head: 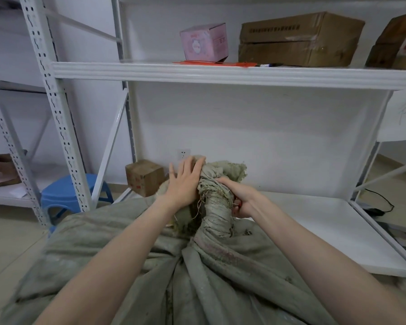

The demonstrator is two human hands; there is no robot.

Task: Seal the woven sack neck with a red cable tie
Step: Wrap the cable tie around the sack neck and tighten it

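The grey-green woven sack point(220, 266) bulges full below both forearms, though its contents are hidden. Its frayed, twisted neck point(217, 207) stands upright between the two hands. The left hand point(185, 181) lies with fingers straight and spread, pressing flat on the loose cloth at the neck's upper left and holding nothing. The right hand point(240, 199) curls round the neck from the right. A small sliver of red point(236, 204) shows by its fingers, probably the cable tie, though too little is visible to be sure. No tie encircles the neck yet, so the step in hand looks like gathering and holding the twist. The next move likely calls for keeping the twist tight while the tie is passed round it and threaded. Beyond the hands and above them, a white metal shelf point(150, 73) carries flat red-orange strips point(220, 64), a closed pink carton point(204, 42) and a taped brown cardboard box point(298, 38), whose contents cannot be seen.
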